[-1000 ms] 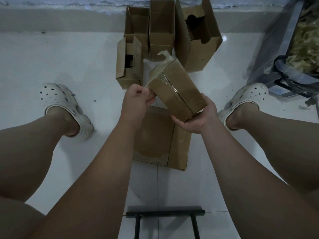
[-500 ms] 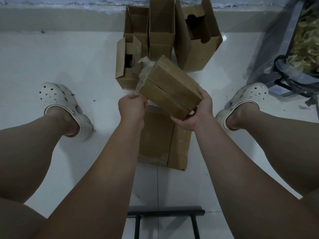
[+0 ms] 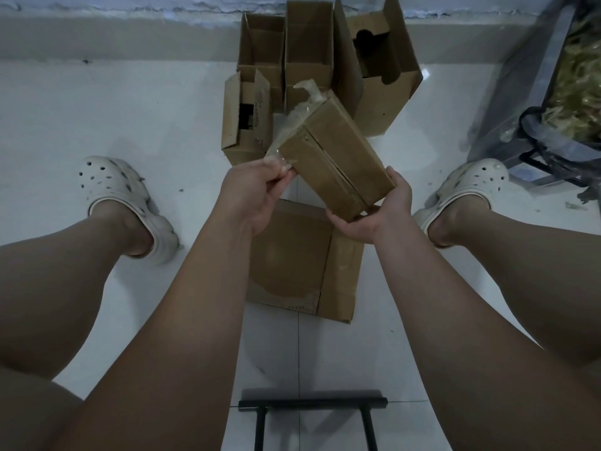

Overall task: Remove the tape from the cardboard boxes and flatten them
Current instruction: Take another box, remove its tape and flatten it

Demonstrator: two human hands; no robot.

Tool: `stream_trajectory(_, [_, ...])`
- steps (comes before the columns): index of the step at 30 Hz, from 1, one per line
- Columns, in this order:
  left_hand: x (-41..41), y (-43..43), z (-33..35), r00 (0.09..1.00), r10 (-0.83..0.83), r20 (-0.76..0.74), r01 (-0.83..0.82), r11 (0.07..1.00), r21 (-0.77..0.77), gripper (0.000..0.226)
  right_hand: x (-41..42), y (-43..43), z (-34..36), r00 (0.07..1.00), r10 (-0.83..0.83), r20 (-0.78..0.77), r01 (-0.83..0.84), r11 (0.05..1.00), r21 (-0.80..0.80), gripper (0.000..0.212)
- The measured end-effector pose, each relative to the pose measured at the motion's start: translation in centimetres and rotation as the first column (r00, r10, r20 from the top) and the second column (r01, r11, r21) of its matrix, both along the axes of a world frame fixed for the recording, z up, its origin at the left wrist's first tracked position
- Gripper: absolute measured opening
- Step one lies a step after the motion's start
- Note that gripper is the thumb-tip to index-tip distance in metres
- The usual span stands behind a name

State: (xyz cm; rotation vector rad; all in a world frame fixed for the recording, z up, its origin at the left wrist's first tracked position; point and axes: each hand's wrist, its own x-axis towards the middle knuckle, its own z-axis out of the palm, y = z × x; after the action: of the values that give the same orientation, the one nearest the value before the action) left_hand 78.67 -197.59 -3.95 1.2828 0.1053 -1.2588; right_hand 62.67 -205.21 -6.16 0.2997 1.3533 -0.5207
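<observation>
Hands share work — left (image 3: 257, 193) peels tape (image 3: 294, 120), right (image 3: 374, 213) grips box (image 3: 338, 154).

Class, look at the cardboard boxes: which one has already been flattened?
The flat box lying on the floor under the hands. The others by the wall stand upright and open, and the held box keeps its shape.

**Floor: contents**

White tiled floor (image 3: 97, 125). Flattened box (image 3: 292, 271) lies at centre. Four open boxes (image 3: 309, 53) stand grouped by the far wall. Two clogs (image 3: 123, 196) rest either side. Black frame (image 3: 312, 405) at near edge.
</observation>
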Motion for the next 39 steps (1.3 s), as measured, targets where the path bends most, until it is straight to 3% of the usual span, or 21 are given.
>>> stream_trajectory(6, [0.0,0.5,0.3,0.991,-0.128,0.034,0.131,0.985,-0.115,0.018,-0.5,-0.7,0.2,1.000,-0.016,0.009,0.017,0.999,-0.046,0.066])
stream_trajectory(9, [0.0,0.2,0.4,0.999,-0.041,-0.008,0.040,0.995,-0.093,0.047,-0.5,-0.7,0.2,1.000,-0.002,0.022,0.005,0.988,-0.155,0.063])
stream_trajectory(11, [-0.1,0.2,0.7,0.960,-0.116,0.253,0.086,0.988,0.126,0.042,-0.3,-0.3,-0.1,0.999,0.026,0.031,-0.017,0.967,-0.253,0.058])
stream_trajectory(13, [0.1,0.5,0.8,0.734,-0.409,0.542,0.174,0.885,0.432,0.032,-0.3,0.1,-0.4,0.998,0.059,0.004,-0.054,0.943,-0.328,0.050])
stream_trajectory(14, [0.4,0.8,0.6,0.587,-0.550,0.594,0.182,0.804,0.565,0.041,-0.3,0.3,-0.6,0.996,0.089,-0.024,-0.092,0.927,-0.363,0.047])
stream_trajectory(16, [1.2,1.1,-0.1,0.385,-0.764,0.518,0.143,0.603,0.785,0.059,-0.3,0.9,-1.0,0.979,0.182,-0.089,-0.203,0.871,-0.448,0.044])
stream_trajectory(18, [1.9,1.2,-0.8,0.338,-0.856,0.392,0.103,0.447,0.889,0.064,-0.4,1.8,-1.4,0.951,0.265,-0.156,-0.307,0.785,-0.538,0.042])
stream_trajectory(20, [2.0,1.6,-1.1,0.299,-0.884,0.361,0.073,0.398,0.914,0.053,-0.4,2.4,-1.8,0.936,0.283,-0.209,-0.352,0.742,-0.571,0.045])
stream_trajectory(23, [2.2,2.1,-1.6,0.224,-0.871,0.437,0.080,0.464,0.882,0.036,-0.6,2.3,-1.9,0.940,0.248,-0.234,-0.339,0.749,-0.569,0.046])
stream_trajectory(24, [2.4,2.2,-1.7,0.278,-0.819,0.502,0.109,0.546,0.830,0.034,-0.7,2.2,-2.0,0.932,0.256,-0.256,-0.359,0.736,-0.574,0.048])
stream_trajectory(25, [2.6,2.0,-1.6,0.399,-0.726,0.560,0.153,0.655,0.740,0.033,-0.8,2.0,-2.0,0.920,0.270,-0.283,-0.388,0.716,-0.580,0.051])
stream_trajectory(27, [2.4,1.5,-1.0,0.660,-0.507,0.555,0.230,0.839,0.493,0.040,-0.8,1.8,-2.0,0.902,0.290,-0.319,-0.428,0.687,-0.587,0.056])
stream_trajectory(28, [2.1,1.3,-0.6,0.714,-0.454,0.533,0.256,0.878,0.405,0.044,-0.8,1.8,-2.0,0.901,0.292,-0.321,-0.431,0.682,-0.591,0.058])
stream_trajectory(31, [1.5,1.4,-0.1,0.670,-0.446,0.594,0.325,0.895,0.306,0.040,-0.7,1.8,-1.9,0.905,0.282,-0.320,-0.423,0.681,-0.597,0.058])
stream_trajectory(35, [1.5,1.5,-0.7,0.582,-0.512,0.632,0.297,0.857,0.421,0.043,-0.6,1.7,-1.9,0.891,0.239,-0.385,-0.436,0.685,-0.584,0.064])
stream_trajectory(39, [0.9,1.5,-0.9,0.529,-0.487,0.695,0.213,0.869,0.447,0.027,-0.2,1.4,-1.9,0.884,0.183,-0.430,-0.411,0.742,-0.529,0.058])
